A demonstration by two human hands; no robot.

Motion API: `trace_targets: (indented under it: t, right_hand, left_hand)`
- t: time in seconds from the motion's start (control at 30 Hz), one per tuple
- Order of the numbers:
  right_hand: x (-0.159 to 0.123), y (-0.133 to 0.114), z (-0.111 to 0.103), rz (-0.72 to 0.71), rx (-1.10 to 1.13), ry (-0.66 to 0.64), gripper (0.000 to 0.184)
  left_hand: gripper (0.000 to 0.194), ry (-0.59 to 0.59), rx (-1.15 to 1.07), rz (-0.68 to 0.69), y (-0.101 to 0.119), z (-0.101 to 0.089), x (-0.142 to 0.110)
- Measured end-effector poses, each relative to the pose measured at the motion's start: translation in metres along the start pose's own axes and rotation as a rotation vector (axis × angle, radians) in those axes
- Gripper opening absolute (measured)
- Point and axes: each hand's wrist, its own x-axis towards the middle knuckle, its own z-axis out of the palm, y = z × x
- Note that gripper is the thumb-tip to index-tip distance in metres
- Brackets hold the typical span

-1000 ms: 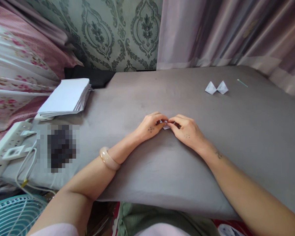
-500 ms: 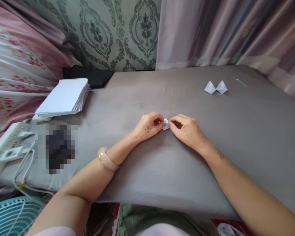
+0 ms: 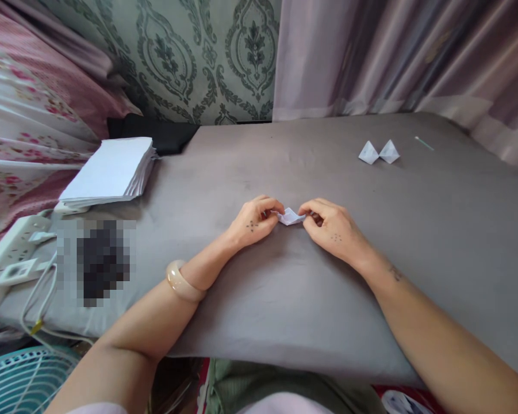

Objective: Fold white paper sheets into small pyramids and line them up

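Between my two hands is a small folded white paper boat (image 3: 290, 217), low over the grey cloth, with a pointed middle and a flap at each side. My left hand (image 3: 256, 220) pinches its left end between thumb and fingers. The right end is pinched by my right hand (image 3: 331, 226). Fingers cover both tips of the paper. Farther off to the right, two folded white paper peaks (image 3: 379, 152) stand side by side, their inner corners touching.
A stack of white paper (image 3: 107, 169) lies at the back left, in front of a black cloth (image 3: 155, 133). Power strips with cables (image 3: 11, 253) and a blurred dark patch (image 3: 106, 259) are at left. A cotton swab (image 3: 424, 143) lies far right; a teal fan (image 3: 26, 379) stands lower left.
My hands have moved apart, the left one to the left and the right one slightly to the right. The paper between them has become wider and flatter.
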Motion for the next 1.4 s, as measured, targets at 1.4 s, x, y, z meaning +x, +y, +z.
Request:
trace_targets:
  t: [1.4]
  right_hand:
    - [-0.005, -0.001, -0.01, -0.131, -0.404, -0.186, 0.016]
  left_hand:
    - [0.028, -0.199, 0.515, 0.374, -0.015, -0.017, -0.002]
